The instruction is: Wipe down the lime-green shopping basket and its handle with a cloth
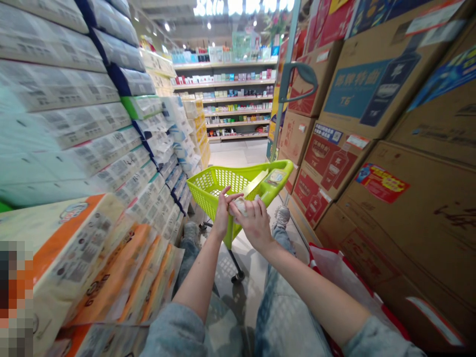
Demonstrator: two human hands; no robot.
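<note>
My right hand (pixel 256 224) is closed around a crumpled white tissue or wipe (pixel 241 206), pressing it against the fingers of my left hand (pixel 222 214). The left hand's fingers are stretched out and partly apart, with the tissue touching their tips. Both hands are held over the near edge of a lime-green shopping cart (pixel 204 194) with a perforated basket. A pale, flat strip (pixel 256 182) lies along the cart's right side, close to its handle (pixel 284 174). My hands hide part of the cart's near end.
Stacked tissue packs (pixel 70 84) form a wall on the left, with orange-and-cream packs (pixel 111 272) lower down. Cardboard cartons (pixel 357 84) are piled on the right, behind a glass door's handle (pixel 303 82). A red-edged bag (pixel 345 277) stands low at right. Stocked shelves (pixel 226 99) stand ahead.
</note>
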